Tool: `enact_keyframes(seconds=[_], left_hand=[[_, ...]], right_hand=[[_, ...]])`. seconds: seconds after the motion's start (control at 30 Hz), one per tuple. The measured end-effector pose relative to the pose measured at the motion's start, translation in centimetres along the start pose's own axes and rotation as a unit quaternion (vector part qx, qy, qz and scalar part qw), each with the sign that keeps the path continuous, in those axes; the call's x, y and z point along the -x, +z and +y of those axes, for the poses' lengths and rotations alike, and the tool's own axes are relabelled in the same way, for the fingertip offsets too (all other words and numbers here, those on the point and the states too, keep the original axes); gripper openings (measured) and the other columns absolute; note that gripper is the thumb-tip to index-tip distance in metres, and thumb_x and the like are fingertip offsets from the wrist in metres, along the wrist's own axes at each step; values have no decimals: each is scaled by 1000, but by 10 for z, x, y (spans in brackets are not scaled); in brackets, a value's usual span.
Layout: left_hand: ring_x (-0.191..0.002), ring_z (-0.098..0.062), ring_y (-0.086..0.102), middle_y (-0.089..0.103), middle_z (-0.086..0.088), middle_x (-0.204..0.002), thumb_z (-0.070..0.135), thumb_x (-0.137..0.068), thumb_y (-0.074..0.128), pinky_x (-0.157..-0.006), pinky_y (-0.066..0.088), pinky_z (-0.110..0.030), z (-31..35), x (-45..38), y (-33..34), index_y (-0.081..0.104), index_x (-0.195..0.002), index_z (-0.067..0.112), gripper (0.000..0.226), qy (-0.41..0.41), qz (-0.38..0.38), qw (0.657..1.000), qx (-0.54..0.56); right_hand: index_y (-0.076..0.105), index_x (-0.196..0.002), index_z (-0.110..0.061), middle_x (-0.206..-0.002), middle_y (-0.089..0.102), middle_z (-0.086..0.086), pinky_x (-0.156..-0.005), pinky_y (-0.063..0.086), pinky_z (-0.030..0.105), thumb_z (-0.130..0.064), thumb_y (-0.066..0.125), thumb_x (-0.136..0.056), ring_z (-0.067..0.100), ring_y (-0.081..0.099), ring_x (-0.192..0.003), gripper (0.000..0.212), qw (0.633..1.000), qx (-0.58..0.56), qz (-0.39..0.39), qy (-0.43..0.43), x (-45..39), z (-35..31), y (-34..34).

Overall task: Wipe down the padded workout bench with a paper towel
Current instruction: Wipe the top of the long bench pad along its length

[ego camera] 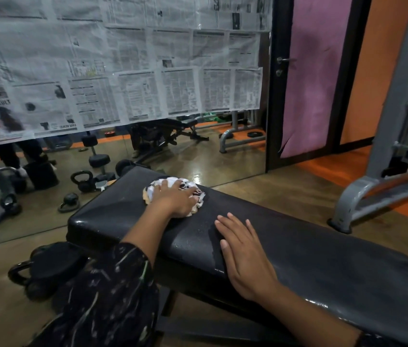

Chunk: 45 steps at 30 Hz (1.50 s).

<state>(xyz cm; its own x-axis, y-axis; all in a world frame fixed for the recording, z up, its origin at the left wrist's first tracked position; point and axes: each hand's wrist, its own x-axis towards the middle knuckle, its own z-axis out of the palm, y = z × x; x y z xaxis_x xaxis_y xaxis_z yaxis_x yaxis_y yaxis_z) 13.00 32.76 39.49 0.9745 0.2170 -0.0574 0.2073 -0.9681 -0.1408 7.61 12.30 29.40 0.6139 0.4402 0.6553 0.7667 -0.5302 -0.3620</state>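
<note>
A black padded workout bench (310, 249) runs from the middle left toward the lower right. Near its far left end lies a crumpled white paper towel with dark print (199, 192). My left hand (175, 199) presses down flat on the towel, fingers spread over it. My right hand (243, 251) rests palm down on the bare pad nearer to me, fingers apart, holding nothing. The pad looks damp and shiny around my right hand.
A mirror wall (198, 156) partly covered with newspaper sheets (122, 71) stands just beyond the bench. Kettlebells (82, 180) sit by the mirror, and another kettlebell (40, 269) stands on the floor at the left. A grey machine frame (363, 196) is at the right.
</note>
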Motion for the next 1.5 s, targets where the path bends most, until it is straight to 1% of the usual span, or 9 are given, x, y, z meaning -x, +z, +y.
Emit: enact_keyframes(seconds=[0.23,0.37,0.47,0.6,0.77,1.0,1.2,1.4,1.5], left_hand=[[-145,-37,1,1,-2,-161,56,-94,22,-116,9,-54,-86,7,1,13,-147,44,55,-62,12,998,6],[-145,-37,-5,-5,-2,-160,53,-97,20,-115,1,-53,-47,46,12,8,-147,48,52,-42,31,999,-10],[-145,-37,-7,-6,-1,-160,54,-97,18,-115,-2,-52,-21,31,7,7,-147,46,52,-20,22,1000,-1],[-145,-35,-5,-3,0,-160,53,-98,21,-116,1,-50,-41,11,-6,10,-148,43,53,-41,-8,999,34],[-146,-35,-3,-2,-1,-160,54,-97,20,-116,1,-50,-71,58,3,8,-146,48,51,-78,30,996,30],[-145,-35,-7,-3,0,-160,54,-97,19,-115,-3,-53,-15,67,16,10,-146,49,50,-1,41,999,28],[-145,-35,5,8,-2,-160,52,-97,21,-117,6,-51,-80,84,8,17,-147,44,50,-100,91,989,53],[-145,-33,-6,3,3,-160,51,-98,21,-116,-5,-50,-13,112,30,18,-145,48,47,-1,107,992,62],[-146,-32,-1,6,2,-160,53,-97,20,-116,-2,-52,-24,91,17,17,-145,48,48,9,88,995,54]], right_hand=[[45,-140,-18,-147,43,-7,-119,10,35,-32,24,-100,0,19,-143,47,1000,-11,3,4,0,-1,0],[43,-141,-19,-148,40,-9,-119,9,35,-32,23,-101,-2,15,-143,47,1000,-13,-2,6,1,-1,-1],[43,-142,-20,-148,40,-10,-119,9,35,-32,24,-101,-2,15,-143,47,1000,-12,-3,5,0,-1,-1],[44,-141,-19,-148,41,-9,-119,10,36,-33,23,-101,0,17,-143,47,1000,-14,-4,2,0,0,0],[43,-141,-18,-148,41,-7,-119,10,37,-33,21,-100,1,17,-144,49,1000,-11,-10,-2,-1,0,1],[46,-139,-17,-146,45,-5,-120,8,34,-34,21,-99,5,23,-142,50,1000,-2,-13,-1,-1,0,1],[45,-140,-17,-146,44,-4,-120,6,32,-36,18,-99,5,22,-142,53,1000,7,-19,1,-1,0,2],[45,-140,-16,-146,44,-2,-119,-1,24,-37,18,-99,3,22,-141,54,1000,10,-16,-2,0,-2,1],[44,-140,-16,-147,44,-3,-119,-1,24,-36,18,-99,3,22,-141,53,1000,8,-13,-3,0,-1,0]])
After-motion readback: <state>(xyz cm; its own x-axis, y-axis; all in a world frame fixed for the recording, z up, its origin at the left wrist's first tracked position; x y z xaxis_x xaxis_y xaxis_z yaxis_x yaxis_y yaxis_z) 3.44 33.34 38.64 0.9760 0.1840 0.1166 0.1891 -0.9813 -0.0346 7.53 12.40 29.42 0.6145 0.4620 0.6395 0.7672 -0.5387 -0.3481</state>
